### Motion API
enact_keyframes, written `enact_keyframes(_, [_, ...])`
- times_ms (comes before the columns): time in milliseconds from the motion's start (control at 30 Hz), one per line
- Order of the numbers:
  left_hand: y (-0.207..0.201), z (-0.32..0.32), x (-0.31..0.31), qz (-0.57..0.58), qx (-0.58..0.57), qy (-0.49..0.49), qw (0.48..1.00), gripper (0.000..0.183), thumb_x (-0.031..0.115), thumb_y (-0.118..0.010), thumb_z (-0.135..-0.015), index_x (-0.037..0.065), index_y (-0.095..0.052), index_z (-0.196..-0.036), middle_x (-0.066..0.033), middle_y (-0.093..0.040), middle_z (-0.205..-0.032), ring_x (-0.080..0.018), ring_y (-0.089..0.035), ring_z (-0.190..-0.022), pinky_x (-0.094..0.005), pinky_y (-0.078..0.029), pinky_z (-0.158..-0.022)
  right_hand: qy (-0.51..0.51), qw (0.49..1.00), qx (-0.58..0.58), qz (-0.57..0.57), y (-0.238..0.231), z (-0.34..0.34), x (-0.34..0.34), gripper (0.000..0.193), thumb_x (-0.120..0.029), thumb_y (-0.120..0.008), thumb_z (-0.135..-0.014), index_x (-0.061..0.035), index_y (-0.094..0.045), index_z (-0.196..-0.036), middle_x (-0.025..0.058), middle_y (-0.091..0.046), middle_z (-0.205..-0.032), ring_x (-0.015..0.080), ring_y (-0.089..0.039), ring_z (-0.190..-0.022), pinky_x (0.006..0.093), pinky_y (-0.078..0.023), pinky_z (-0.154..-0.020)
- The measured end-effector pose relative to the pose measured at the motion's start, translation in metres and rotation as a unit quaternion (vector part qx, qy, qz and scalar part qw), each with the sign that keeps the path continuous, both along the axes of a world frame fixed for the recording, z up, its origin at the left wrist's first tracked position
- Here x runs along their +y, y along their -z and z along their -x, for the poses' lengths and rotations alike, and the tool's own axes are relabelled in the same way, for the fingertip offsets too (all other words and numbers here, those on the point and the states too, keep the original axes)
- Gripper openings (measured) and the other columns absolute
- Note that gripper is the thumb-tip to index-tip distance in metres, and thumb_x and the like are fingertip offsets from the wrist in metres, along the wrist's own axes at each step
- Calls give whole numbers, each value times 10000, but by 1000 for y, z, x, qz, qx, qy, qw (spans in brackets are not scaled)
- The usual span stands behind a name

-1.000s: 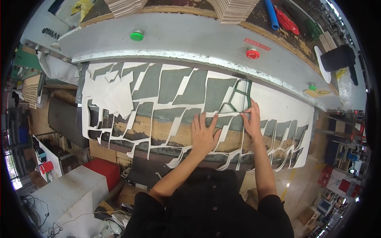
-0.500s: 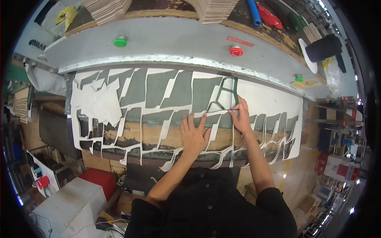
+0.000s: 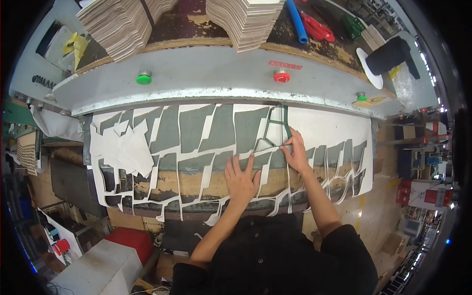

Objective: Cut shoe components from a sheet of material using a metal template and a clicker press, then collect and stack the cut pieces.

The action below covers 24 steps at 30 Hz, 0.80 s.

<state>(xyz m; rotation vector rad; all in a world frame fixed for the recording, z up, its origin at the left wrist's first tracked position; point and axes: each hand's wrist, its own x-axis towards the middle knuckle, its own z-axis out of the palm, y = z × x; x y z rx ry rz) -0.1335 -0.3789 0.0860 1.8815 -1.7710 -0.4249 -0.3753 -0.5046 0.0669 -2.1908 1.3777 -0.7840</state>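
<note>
A cut sheet (image 3: pixel 339 129) lies spread across the worktop (image 3: pixel 196 183) before me. My left hand (image 3: pixel 241 178) rests flat on it near the middle; my right hand (image 3: pixel 296 151) sits just to its right, touching a metal cutter frame (image 3: pixel 273 131). Loose cut pieces (image 3: pixel 125 147) pile at the left. Behind runs the machine beam (image 3: pixel 216 73), with stacks of pieces (image 3: pixel 243 19) beyond.

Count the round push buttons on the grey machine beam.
3: a green button at the left, a red button near the middle, and a smaller green button at the right end. None seems hidden.
</note>
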Motion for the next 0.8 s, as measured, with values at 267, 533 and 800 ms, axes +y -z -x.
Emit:
enact_keyframes(267, [-20,-23,12,-3,25,38,999,650,344,-767,-921,161,-591,-1520,-282,-424,-1522,-563,-375,-1423,-651,-342,-1156,14,996,-89,-22,-19,-9,5,534,-44,-815,-846,-62,-528,-1296,293,-503,-1587,453,-465,-1489,534,-303,-1270])
enact_keyframes(533, [-52,-58,105,-83,119,213,966,338,324,-841,-878,59,-793,-1082,-133,-745,-1070,-371,-684,-1064,-453,-543,-953,113,993,-19,-21,-86,76,17,259,-232,-865,-892,-23,-743,-799,56,-719,-702,143,-656,-648,315,-519,-639])
enact_keyframes(800, [-27,-34,109,-21,33,247,968,412,324,-905,-778,50,-804,-1068,-129,-697,-1037,-354,-617,-1070,-459,-519,-981,201,978,-58,18,-178,176,2,491,-328,-806,-984,-10,-657,-640,49,-635,-558,100,-556,-520,314,-459,-521])
